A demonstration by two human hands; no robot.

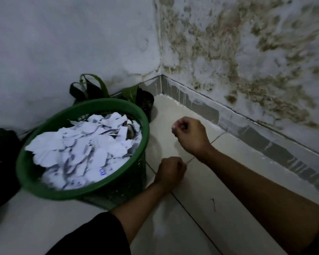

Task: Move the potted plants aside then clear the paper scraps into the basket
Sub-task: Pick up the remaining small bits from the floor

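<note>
Your right hand point(189, 136) is curled into a loose fist above the pale floor tiles point(228, 181), and a small white paper scrap point(174, 126) shows pinched at its fingertips, on the side toward the basket. Your left hand point(170, 173) sits nearer to you than the right, knuckles up and fingers folded under against the tile; whether it has anything inside, you cannot tell from this angle.

Just to the left of both hands stands the green plastic basket point(35, 184), its rim tilted toward you and its wall close beside your left wrist. It is heaped nearly to the brim with torn white paper scraps point(85, 150), some with grey print on them.

Beyond the basket, away from your hands and against the wall, stand two potted plants: one in a black pot point(145, 102) in the corner side, just past the basket's far rim, and a second leafy plant point(89, 88) to its left, partly hidden behind the basket. A dark object point(2, 162) sits at the far left edge, too dim to identify. The wall point(247, 52) beyond your right hand is heavily stained.
</note>
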